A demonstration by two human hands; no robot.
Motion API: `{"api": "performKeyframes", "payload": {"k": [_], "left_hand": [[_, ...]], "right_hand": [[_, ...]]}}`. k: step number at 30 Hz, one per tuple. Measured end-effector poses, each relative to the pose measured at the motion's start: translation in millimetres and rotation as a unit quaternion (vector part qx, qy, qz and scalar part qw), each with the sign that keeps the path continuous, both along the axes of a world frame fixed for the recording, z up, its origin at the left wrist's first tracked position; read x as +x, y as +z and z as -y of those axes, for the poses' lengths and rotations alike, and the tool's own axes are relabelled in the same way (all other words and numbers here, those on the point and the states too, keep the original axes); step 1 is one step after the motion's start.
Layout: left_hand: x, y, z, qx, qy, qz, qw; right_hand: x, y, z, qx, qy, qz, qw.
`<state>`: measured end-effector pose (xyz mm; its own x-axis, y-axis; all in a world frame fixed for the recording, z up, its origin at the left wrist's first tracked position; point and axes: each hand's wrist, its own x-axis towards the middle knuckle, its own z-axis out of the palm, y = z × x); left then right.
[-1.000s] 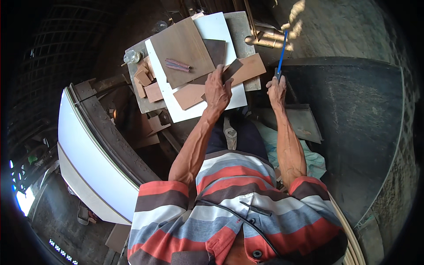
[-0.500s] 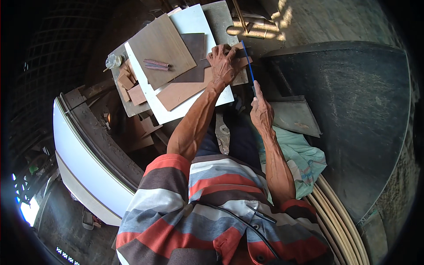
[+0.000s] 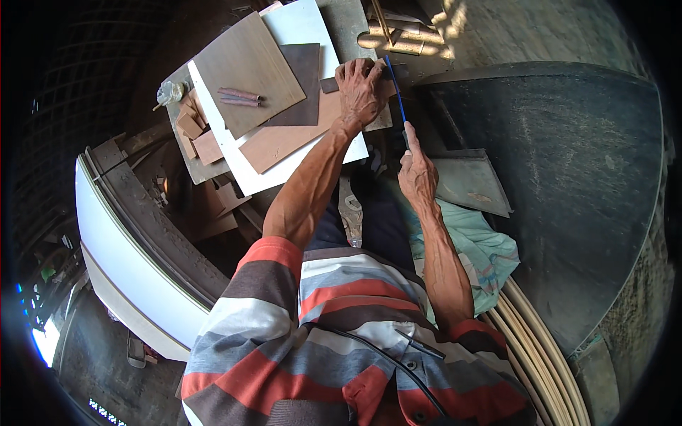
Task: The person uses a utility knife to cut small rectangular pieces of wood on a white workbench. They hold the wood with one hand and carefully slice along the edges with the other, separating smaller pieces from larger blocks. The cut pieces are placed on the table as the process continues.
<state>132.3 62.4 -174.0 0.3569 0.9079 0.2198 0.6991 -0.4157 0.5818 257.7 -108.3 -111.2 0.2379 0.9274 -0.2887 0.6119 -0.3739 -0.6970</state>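
A low bench point(image 3: 186, 153) is carrying a white board point(image 3: 302, 28); on the board a grey-brown laminate sheet point(image 3: 245, 64), a darker brown sheet point(image 3: 302, 89) and a long reddish-brown strip point(image 3: 284, 142) are lying overlapped; two pinkish sticks point(image 3: 239, 97) are resting on the grey-brown sheet, and small wood offcuts point(image 3: 195, 135) are sitting at the bench's left edge; a white curved panel point(image 3: 121, 263) is running along the left, and a big dark rounded mass point(image 3: 561, 177) is filling the right, in a dim workshop with sun patches at the top.

The left hand point(image 3: 362, 89) is pressing flat, fingers spread, on the strip's far end at the board's right edge; the right hand point(image 3: 418, 170) is gripping the lower end of a thin blue tool point(image 3: 395, 96), fingers closed round it, its tip lying just beside the left hand.

Since a second ago the right hand has dropped lower and nearer the body, and the blue tool is now slanting in towards the left hand rather than standing apart.

The work is sitting hard at the board's right edge; a grey slab point(image 3: 469, 184) and a green cloth point(image 3: 483, 248) are crowding the right hand's side; only the narrow gap between the two forearms is lying open.
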Motion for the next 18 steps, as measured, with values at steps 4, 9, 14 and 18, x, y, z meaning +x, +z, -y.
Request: {"api": "performKeyframes", "payload": {"k": [4, 9, 14, 18], "left_hand": [[1, -2, 0, -0.036, 0.007, 0.013, 0.999], [17, -10, -3, -0.023, 0.115, 0.058, 0.991], [26, -17, -6, -0.007, 0.158, -0.002, 0.987], [27, -15, -5, 0.001, 0.169, -0.022, 0.985]], "right_hand": [[0, 7, -3, -0.029, 0.013, 0.029, 0.999], [1, 14, -6, -0.055, 0.025, 0.053, 0.997], [-2, 19, -8, -0.065, 0.027, 0.064, 0.996], [-1, 21, -10, -0.088, 0.022, 0.058, 0.994]]}}
